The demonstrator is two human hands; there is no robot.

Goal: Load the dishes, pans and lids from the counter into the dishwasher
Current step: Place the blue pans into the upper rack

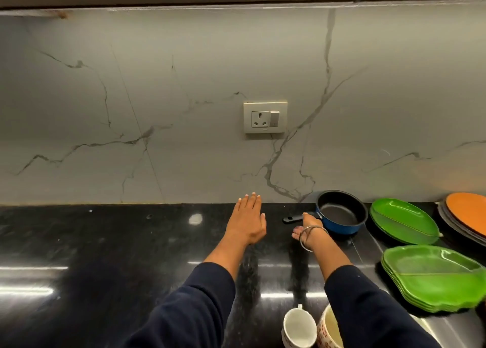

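Observation:
A small blue saucepan (342,212) with a black inside stands at the back of the black counter (105,255), its black handle pointing left. My right hand (306,225) reaches toward that handle, fingers extended, just beside it and holding nothing. My left hand (248,219) hovers flat and open over the counter to the left. Green leaf-shaped plates lie to the right: one (403,220) near the wall and a stack (431,276) closer to me. An orange plate (466,213) tops a dark stack at the far right.
A white cup (298,328) and a patterned mug (328,329) stand at the near counter edge under my right arm. A wall socket (265,117) sits on the marble backsplash. The dishwasher is out of view.

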